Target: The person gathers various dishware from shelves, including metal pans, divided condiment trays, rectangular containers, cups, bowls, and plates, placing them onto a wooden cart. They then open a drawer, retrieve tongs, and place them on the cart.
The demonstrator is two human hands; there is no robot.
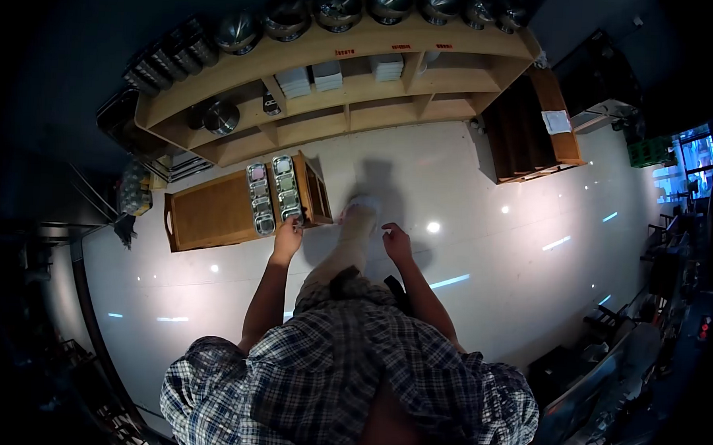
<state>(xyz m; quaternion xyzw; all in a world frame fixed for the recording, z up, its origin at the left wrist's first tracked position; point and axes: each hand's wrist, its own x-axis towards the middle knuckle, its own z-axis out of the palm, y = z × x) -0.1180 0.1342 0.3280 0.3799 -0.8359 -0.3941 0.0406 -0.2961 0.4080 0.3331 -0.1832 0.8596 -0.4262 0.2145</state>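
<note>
My left hand [289,234] is at the near end of a metal compartment tray [287,189], its fingers bent close to the tray's end; whether they grip it is too small to tell. A second metal tray [260,198] lies to the left of the first. Both rest on a wooden cart [214,208], and small portions show in their compartments. My right hand [396,242] hangs over the floor beside my leg, touching nothing I can see, its fingers curled with the index finger partly extended.
A long wooden shelf unit [356,47] holds metal pots [338,8] on top and stacked white dishes [328,76] inside. A dark wooden cabinet [528,126] stands at the right. Chairs [605,317] are at far right, and a wire rack is at the left.
</note>
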